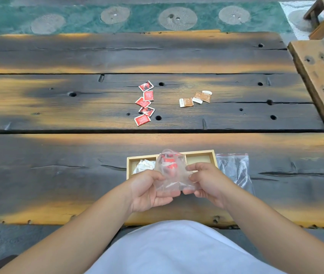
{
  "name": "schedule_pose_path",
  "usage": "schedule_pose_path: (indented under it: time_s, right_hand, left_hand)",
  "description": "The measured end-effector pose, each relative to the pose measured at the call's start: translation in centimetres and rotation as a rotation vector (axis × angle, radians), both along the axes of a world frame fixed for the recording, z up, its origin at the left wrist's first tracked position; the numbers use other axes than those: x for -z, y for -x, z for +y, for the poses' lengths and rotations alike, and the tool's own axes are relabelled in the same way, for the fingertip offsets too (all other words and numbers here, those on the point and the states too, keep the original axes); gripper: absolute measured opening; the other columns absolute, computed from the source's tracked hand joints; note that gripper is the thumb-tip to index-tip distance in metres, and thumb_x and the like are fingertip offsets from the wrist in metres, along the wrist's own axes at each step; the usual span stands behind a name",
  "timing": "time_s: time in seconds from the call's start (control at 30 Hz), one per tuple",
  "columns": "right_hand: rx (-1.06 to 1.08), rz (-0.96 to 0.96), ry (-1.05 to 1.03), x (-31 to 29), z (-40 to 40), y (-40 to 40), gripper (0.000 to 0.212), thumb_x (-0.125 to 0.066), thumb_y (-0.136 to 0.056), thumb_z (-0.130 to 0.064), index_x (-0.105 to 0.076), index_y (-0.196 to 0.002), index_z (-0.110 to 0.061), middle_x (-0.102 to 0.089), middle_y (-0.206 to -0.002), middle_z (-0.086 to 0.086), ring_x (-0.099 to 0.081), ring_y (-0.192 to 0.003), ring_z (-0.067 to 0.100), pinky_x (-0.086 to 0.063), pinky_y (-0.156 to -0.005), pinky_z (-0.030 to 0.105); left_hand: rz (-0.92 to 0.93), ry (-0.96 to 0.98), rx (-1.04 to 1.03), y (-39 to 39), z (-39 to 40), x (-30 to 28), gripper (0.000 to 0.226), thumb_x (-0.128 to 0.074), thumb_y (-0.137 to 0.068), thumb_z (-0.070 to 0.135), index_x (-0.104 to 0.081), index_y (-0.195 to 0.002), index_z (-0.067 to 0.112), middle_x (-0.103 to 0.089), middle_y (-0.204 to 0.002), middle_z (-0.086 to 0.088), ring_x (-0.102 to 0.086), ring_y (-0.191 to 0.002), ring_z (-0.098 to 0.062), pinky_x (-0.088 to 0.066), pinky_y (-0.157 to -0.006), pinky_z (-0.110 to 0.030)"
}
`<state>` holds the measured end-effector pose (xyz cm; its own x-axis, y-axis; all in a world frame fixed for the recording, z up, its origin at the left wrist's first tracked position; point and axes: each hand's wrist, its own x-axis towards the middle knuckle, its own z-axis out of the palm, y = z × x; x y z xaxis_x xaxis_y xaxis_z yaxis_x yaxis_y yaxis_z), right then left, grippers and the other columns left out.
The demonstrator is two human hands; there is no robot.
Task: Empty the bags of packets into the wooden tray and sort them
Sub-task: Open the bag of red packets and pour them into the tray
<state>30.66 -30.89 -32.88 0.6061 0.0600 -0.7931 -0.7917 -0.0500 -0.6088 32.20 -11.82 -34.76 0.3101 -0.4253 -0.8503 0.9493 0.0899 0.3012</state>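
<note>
A clear plastic bag (170, 171) with red packets inside is held upside down over the wooden tray (200, 153), with my left hand (147, 191) and my right hand (206, 182) gripping its lower end. White packets (144, 165) lie in the tray's left compartment. The right compartment shows bare wood. The middle compartment is hidden behind the bag. Farther out on the table lie a column of red packets (145, 103) and a small cluster of brown-and-white packets (195, 98).
An empty clear zip bag with a red strip (234, 169) lies flat just right of the tray. The dark plank table (58, 107) has holes and cracks. A wooden bench (323, 72) stands at the right, with a green patterned rug (137, 18) beyond.
</note>
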Motion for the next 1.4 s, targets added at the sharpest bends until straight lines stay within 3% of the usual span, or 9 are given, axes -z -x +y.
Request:
schedule_pose_path:
  time_s: [0.13,0.27,0.5,0.63,0.73,0.83,1.07,1.3,1.4]
  right_hand:
    - [-0.100,-0.075,0.041,-0.4,-1.2,1.5,0.034,-0.046,-0.093,-0.002,-0.059,-0.119,-0.019,-0.067,-0.111,0.011,-0.067,-0.051,0.015,-0.035,-0.043,0.021]
    - [-0.107,-0.162,0.018,0.0,-3.8,3.6,0.038,-0.049,-0.092,0.002,-0.066,-0.108,-0.027,-0.068,-0.073,-0.011,-0.058,-0.052,0.010,-0.038,-0.064,0.035]
    - [0.108,-0.142,0.037,1.5,-9.9,7.9,0.045,-0.063,-0.091,-0.004,-0.050,-0.129,-0.024,-0.056,-0.082,0.001,-0.055,-0.044,0.004,-0.038,-0.049,0.020]
    - [0.190,-0.100,0.135,4.0,-13.1,9.6,0.030,-0.067,-0.089,-0.007,-0.059,-0.117,-0.012,-0.056,-0.060,-0.004,-0.052,-0.045,0.006,-0.035,-0.050,0.022]
    - [0.272,-0.109,0.163,5.0,-15.1,10.5,0.011,-0.066,-0.089,-0.004,-0.064,-0.098,-0.010,-0.058,-0.064,-0.001,-0.051,-0.049,0.010,-0.036,-0.043,0.015]
    - [0.372,-0.135,0.219,6.2,-17.8,11.1,0.008,-0.066,-0.088,-0.001,-0.066,-0.093,-0.008,-0.057,-0.059,-0.005,-0.047,-0.050,0.009,-0.036,-0.043,0.014]
    - [0.543,-0.103,0.384,9.2,-24.7,12.2,0.021,-0.067,-0.090,-0.017,-0.059,-0.071,-0.011,-0.050,-0.056,0.004,-0.040,-0.051,0.015,-0.032,-0.049,0.025]
    - [0.632,0.067,0.362,12.7,-28.1,12.3,0.014,-0.059,-0.094,-0.017,-0.058,-0.082,-0.010,-0.057,-0.058,0.005,-0.040,-0.051,0.015,-0.030,-0.043,0.022]
    - [0.515,0.155,0.444,13.5,-28.6,11.3,0.022,-0.061,-0.093,-0.028,-0.060,-0.105,-0.009,-0.070,-0.085,0.004,-0.060,-0.058,0.018,-0.045,-0.054,0.029]
  left_hand:
    - [-0.028,0.024,-0.060,0.1,-1.2,0.1,0.036,-0.052,-0.094,0.031,-0.061,-0.122,0.010,-0.071,-0.114,-0.014,-0.067,-0.102,-0.030,-0.053,-0.079,-0.037]
    - [-0.069,-0.012,-0.153,-1.4,-3.9,1.1,0.038,-0.059,-0.091,0.036,-0.065,-0.114,0.007,-0.071,-0.107,-0.020,-0.068,-0.095,-0.034,-0.053,-0.086,-0.046]
    - [-0.222,-0.077,-0.038,-4.5,-10.9,2.0,0.022,-0.055,-0.096,0.027,-0.069,-0.092,0.010,-0.076,-0.080,-0.004,-0.071,-0.074,-0.020,-0.053,-0.077,-0.037]
    - [-0.311,-0.145,0.049,-5.4,-14.4,3.3,0.009,-0.069,-0.086,0.014,-0.066,-0.094,0.013,-0.070,-0.095,-0.008,-0.060,-0.093,-0.024,-0.042,-0.093,-0.040]
    - [-0.351,-0.151,0.137,-6.1,-17.2,3.5,0.012,-0.069,-0.085,0.006,-0.062,-0.083,0.016,-0.067,-0.088,-0.005,-0.063,-0.075,-0.017,-0.047,-0.082,-0.036]
    - [-0.412,-0.200,0.309,-7.1,-20.5,3.2,0.013,-0.066,-0.087,0.004,-0.063,-0.091,0.016,-0.068,-0.083,-0.001,-0.064,-0.060,-0.008,-0.049,-0.059,-0.021]
    - [-0.840,-0.434,0.858,-9.5,-28.9,3.8,0.028,-0.066,-0.089,0.039,-0.068,-0.090,0.011,-0.064,-0.086,-0.005,-0.057,-0.078,-0.018,-0.045,-0.067,-0.028]
    - [-0.975,-0.478,0.943,-10.0,-32.3,6.4,0.043,-0.064,-0.090,0.020,-0.056,-0.131,0.010,-0.060,-0.130,-0.011,-0.059,-0.112,-0.025,-0.047,-0.091,-0.029]
    - [-0.974,-0.455,0.899,-10.6,-30.5,7.1,0.048,-0.062,-0.092,0.019,-0.050,-0.138,0.012,-0.055,-0.138,-0.012,-0.054,-0.122,-0.024,-0.042,-0.096,-0.027]
